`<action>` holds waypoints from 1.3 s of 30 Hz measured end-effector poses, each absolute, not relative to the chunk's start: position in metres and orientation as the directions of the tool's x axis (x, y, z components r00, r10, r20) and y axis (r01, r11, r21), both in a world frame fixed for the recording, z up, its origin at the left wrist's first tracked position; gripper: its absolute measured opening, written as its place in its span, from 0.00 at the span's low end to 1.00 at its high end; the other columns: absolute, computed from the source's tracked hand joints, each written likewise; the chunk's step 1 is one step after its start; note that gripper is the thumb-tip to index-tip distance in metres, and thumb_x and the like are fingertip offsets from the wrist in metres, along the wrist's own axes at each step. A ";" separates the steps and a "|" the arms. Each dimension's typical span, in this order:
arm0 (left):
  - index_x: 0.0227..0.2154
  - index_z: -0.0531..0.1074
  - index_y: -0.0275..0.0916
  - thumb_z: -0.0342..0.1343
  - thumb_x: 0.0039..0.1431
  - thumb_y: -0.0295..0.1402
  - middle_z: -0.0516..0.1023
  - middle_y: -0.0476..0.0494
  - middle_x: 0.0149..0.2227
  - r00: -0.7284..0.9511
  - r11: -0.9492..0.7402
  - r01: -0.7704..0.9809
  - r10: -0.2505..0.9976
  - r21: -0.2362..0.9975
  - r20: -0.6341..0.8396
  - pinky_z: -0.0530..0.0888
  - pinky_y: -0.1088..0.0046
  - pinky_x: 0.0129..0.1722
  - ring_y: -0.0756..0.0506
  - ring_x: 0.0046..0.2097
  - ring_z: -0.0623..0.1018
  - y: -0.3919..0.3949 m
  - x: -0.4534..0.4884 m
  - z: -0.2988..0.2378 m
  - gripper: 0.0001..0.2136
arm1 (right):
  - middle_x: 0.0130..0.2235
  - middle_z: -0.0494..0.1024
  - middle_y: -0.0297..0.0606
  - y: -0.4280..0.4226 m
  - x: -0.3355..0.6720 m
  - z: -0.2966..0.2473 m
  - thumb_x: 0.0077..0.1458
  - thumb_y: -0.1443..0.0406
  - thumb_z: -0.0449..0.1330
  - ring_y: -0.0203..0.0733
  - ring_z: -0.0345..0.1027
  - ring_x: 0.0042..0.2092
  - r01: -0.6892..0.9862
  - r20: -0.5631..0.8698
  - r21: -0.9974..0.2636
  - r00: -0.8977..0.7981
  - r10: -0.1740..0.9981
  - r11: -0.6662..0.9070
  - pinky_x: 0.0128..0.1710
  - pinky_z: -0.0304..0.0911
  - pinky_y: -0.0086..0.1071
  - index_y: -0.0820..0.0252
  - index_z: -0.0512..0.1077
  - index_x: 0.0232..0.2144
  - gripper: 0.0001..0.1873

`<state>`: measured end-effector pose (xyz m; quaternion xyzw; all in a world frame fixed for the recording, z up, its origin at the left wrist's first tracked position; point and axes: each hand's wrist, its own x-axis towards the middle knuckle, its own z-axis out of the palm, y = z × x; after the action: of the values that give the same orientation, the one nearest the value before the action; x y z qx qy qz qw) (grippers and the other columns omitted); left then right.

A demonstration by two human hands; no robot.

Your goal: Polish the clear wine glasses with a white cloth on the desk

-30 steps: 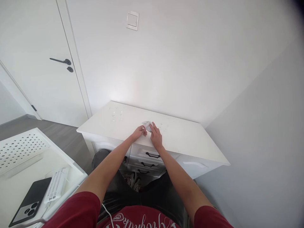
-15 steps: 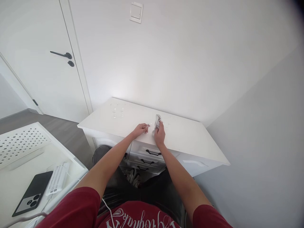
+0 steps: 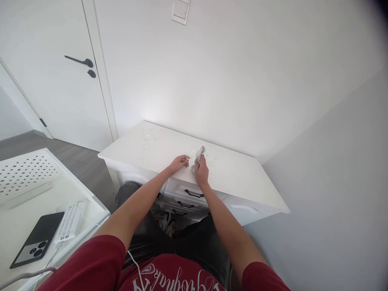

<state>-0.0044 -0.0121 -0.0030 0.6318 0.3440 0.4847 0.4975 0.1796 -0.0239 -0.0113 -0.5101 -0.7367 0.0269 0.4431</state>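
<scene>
Over the front part of the white cabinet top, my left hand (image 3: 181, 162) has its fingers closed around what looks like a clear stemmed glass (image 3: 192, 152); its outline is faint against the white surface. Just to the right, my right hand (image 3: 201, 171) grips a crumpled light grey cloth (image 3: 199, 153), held up close to the glass. Two more clear stemmed glasses stand upright at the left of the cabinet top, one glass (image 3: 146, 139) beside the other glass (image 3: 157, 139).
The white cabinet (image 3: 242, 173) has black-handled drawers in front of my legs and a wall behind it. At lower left, a white table (image 3: 18, 226) bears a phone (image 3: 38, 238), a white power strip (image 3: 71, 222) and cables. A door (image 3: 54, 97) stands beyond.
Both hands have shifted slightly left in view, and the cloth has tilted to the right at its top. My head view has moved a little; the standing glasses stay in place.
</scene>
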 end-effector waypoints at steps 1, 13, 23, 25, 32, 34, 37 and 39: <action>0.36 0.72 0.35 0.56 0.59 0.49 0.79 0.42 0.32 0.273 -0.276 -0.063 0.920 0.959 0.282 0.72 0.68 0.41 0.47 0.34 0.76 -0.012 -0.005 -0.003 0.19 | 0.61 0.68 0.46 -0.023 0.179 -0.012 0.65 0.64 0.44 0.50 0.68 0.57 0.722 0.593 -0.485 -0.144 0.792 0.494 0.49 0.70 0.41 0.57 0.54 0.67 0.29; 0.33 0.77 0.34 0.58 0.56 0.46 0.81 0.39 0.36 0.245 -0.241 -0.094 0.935 0.966 0.258 0.72 0.64 0.47 0.43 0.39 0.78 -0.011 -0.005 -0.005 0.17 | 0.62 0.64 0.48 -0.024 0.178 -0.009 0.64 0.68 0.45 0.49 0.59 0.63 0.682 0.630 -0.365 -0.321 0.708 0.634 0.60 0.62 0.45 0.60 0.61 0.63 0.26; 0.28 0.75 0.36 0.53 0.57 0.40 0.77 0.46 0.30 0.182 -0.302 0.054 0.940 0.952 0.288 0.70 0.69 0.38 0.47 0.33 0.72 -0.013 -0.007 -0.003 0.12 | 0.53 0.74 0.44 -0.026 0.179 -0.011 0.60 0.73 0.47 0.47 0.66 0.55 0.588 0.609 -0.330 -0.465 0.642 0.738 0.55 0.68 0.43 0.57 0.71 0.55 0.24; 0.30 0.76 0.36 0.53 0.57 0.39 0.78 0.45 0.31 0.157 -0.302 0.033 0.943 0.953 0.294 0.70 0.69 0.40 0.46 0.35 0.72 -0.014 -0.007 -0.002 0.12 | 0.58 0.71 0.44 -0.025 0.178 -0.011 0.61 0.72 0.46 0.46 0.64 0.58 0.577 0.613 -0.329 -0.472 0.634 0.747 0.57 0.66 0.43 0.56 0.66 0.60 0.27; 0.36 0.77 0.36 0.53 0.58 0.43 0.79 0.41 0.40 0.178 -0.265 -0.027 0.948 0.964 0.265 0.69 0.68 0.45 0.44 0.41 0.74 -0.013 -0.007 -0.001 0.15 | 0.55 0.74 0.42 -0.022 0.178 -0.011 0.58 0.73 0.50 0.46 0.66 0.56 0.524 0.543 -0.319 -0.582 0.605 0.790 0.57 0.66 0.44 0.57 0.70 0.56 0.25; 0.39 0.76 0.36 0.54 0.59 0.44 0.79 0.42 0.40 0.211 -0.248 -0.044 0.945 0.968 0.252 0.70 0.68 0.44 0.45 0.41 0.74 -0.012 -0.006 -0.002 0.16 | 0.52 0.76 0.41 -0.023 0.178 -0.010 0.57 0.74 0.50 0.45 0.68 0.53 0.519 0.520 -0.313 -0.607 0.601 0.796 0.54 0.68 0.43 0.56 0.72 0.54 0.24; 0.42 0.74 0.38 0.55 0.59 0.46 0.78 0.43 0.41 0.204 -0.247 -0.064 0.945 0.967 0.255 0.70 0.69 0.46 0.45 0.43 0.74 -0.010 -0.006 -0.004 0.17 | 0.52 0.77 0.40 -0.025 0.177 -0.009 0.59 0.73 0.50 0.46 0.67 0.54 0.529 0.515 -0.296 -0.613 0.600 0.795 0.54 0.68 0.43 0.54 0.72 0.54 0.24; 0.42 0.74 0.38 0.52 0.61 0.47 0.78 0.42 0.43 0.176 -0.271 -0.080 0.943 0.959 0.281 0.69 0.69 0.48 0.45 0.45 0.74 -0.008 -0.007 -0.005 0.17 | 0.57 0.73 0.41 -0.026 0.177 -0.009 0.61 0.72 0.48 0.45 0.65 0.58 0.554 0.545 -0.300 -0.569 0.616 0.777 0.57 0.67 0.43 0.55 0.68 0.59 0.26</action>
<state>-0.0066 -0.0084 -0.0053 0.5957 0.3621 0.5298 0.4830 0.1765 -0.0259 -0.0092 -0.3307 -0.8844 0.0477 0.3258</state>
